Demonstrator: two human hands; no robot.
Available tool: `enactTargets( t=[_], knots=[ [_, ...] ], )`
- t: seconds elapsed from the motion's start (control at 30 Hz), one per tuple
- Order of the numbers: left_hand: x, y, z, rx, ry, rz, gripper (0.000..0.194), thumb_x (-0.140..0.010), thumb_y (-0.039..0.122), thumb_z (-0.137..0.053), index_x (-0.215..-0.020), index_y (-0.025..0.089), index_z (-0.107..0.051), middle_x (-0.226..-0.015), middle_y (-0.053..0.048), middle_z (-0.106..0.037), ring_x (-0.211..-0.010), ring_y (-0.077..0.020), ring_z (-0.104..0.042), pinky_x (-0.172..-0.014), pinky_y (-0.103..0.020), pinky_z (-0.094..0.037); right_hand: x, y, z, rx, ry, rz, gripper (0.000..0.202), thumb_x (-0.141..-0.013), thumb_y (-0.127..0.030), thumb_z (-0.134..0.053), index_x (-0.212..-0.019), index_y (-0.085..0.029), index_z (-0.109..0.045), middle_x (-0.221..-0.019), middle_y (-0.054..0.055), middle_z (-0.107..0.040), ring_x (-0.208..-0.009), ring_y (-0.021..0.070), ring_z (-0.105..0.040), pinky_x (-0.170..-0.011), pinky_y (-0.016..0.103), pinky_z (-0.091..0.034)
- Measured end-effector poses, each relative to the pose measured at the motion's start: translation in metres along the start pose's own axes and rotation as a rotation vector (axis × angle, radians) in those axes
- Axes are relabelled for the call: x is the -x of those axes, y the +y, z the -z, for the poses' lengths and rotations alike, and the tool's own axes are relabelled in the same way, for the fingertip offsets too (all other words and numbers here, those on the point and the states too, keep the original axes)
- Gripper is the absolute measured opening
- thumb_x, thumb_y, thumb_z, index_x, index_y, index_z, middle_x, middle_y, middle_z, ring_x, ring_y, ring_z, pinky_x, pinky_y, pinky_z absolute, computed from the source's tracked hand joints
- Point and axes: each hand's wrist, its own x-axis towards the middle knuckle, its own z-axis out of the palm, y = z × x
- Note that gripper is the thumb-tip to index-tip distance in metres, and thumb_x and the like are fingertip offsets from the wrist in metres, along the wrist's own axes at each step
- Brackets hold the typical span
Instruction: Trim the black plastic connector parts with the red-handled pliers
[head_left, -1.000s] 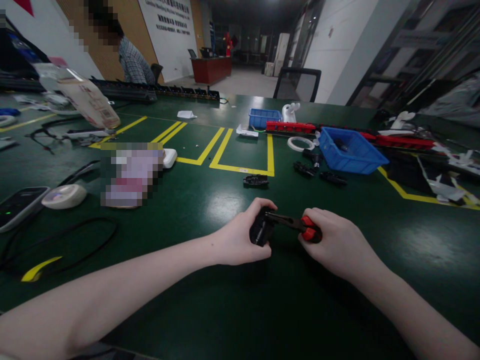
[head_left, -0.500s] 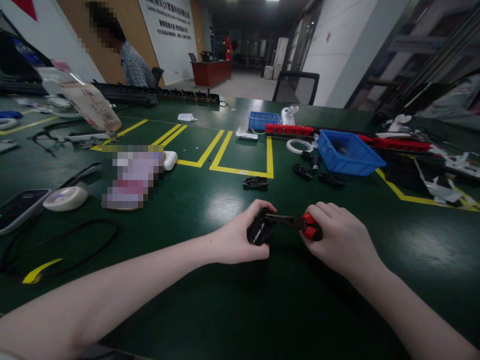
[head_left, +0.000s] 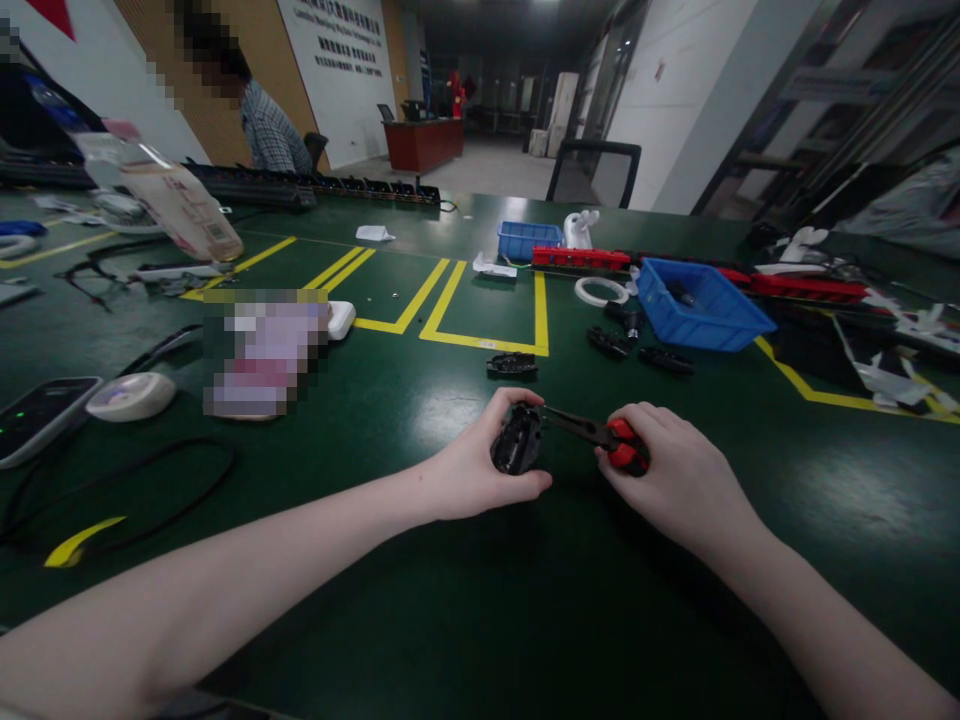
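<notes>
My left hand [head_left: 491, 455] is closed around a black plastic part [head_left: 517, 440], with the thumb below it and fingers over its top. Its hollow, ribbed inside faces me; its exact kind I cannot tell. In my right hand [head_left: 667, 465] are needle-nose pliers [head_left: 592, 430] with red handles. Their jaws point left at the upper right edge of the part; whether they touch it I cannot make out. Both hands are above the green table [head_left: 450, 620]. Just beyond them lies a similar black part [head_left: 512, 365].
Several black pieces [head_left: 666, 360] lie near a blue bin [head_left: 701, 305] on the right, beside a white ring [head_left: 601, 291]. A phone [head_left: 259, 355], a white round object [head_left: 131, 396] and a bottle [head_left: 184, 205] are on the left. A person [head_left: 274, 130] sits at the far left.
The plier tips have moved up and right at the part's edge, with the pliers now tilting down to the right. My left hand has turned the black part slightly.
</notes>
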Motion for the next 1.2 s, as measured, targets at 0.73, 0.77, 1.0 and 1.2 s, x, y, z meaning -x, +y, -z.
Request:
enactTargets(
  t=[0.73,0.77,1.0,1.2],
  knots=[
    [-0.002,-0.004,0.025,-0.575,0.039,-0.129,0.064,-0.079,0.023,-0.057,-0.139,0.019,-0.037,-0.12,-0.009,-0.054,-0.1,-0.0231,-0.055,-0.085,-0.036,-0.046,-0.005,0.026,-0.021,-0.065,0.047,0.125,0.054,-0.081,-0.054,-0.054,-0.122,-0.02,-0.05,-0.113,0.012,-0.056,-0.108,0.0302,-0.05,-0.089,0.049,-0.04],
    [-0.002,-0.003,0.026,-0.584,0.027,-0.124,0.063,-0.079,0.022,-0.057,-0.139,0.02,-0.037,-0.121,-0.01,-0.055,-0.101,-0.0233,-0.055,-0.086,-0.036,-0.046,-0.004,0.028,-0.02,-0.063,0.059,0.134,0.055,-0.081,-0.054,-0.054,-0.123,-0.02,-0.049,-0.115,0.012,-0.055,-0.109,0.0305,-0.05,-0.09,0.049,-0.04],
    [0.001,0.004,0.031,-0.588,-0.039,-0.117,0.058,-0.078,0.014,-0.054,-0.134,0.022,-0.041,-0.122,-0.008,-0.054,-0.106,-0.0231,-0.054,-0.09,-0.038,-0.046,0.004,0.063,-0.016,-0.026,-0.037,0.139,0.079,-0.074,-0.058,-0.061,-0.137,-0.018,-0.035,-0.127,0.015,-0.05,-0.116,0.0321,-0.046,-0.093,0.049,-0.041],
    [-0.001,0.009,0.03,-0.594,-0.082,-0.081,0.052,-0.079,0.01,-0.05,-0.129,0.022,-0.046,-0.118,-0.007,-0.051,-0.101,-0.0201,-0.055,-0.087,-0.034,-0.048,0.009,0.071,-0.006,-0.141,-0.191,0.065,0.07,-0.074,-0.056,-0.061,-0.132,-0.022,-0.04,-0.128,0.013,-0.048,-0.116,0.0301,-0.047,-0.092,0.048,-0.043]
  ],
)
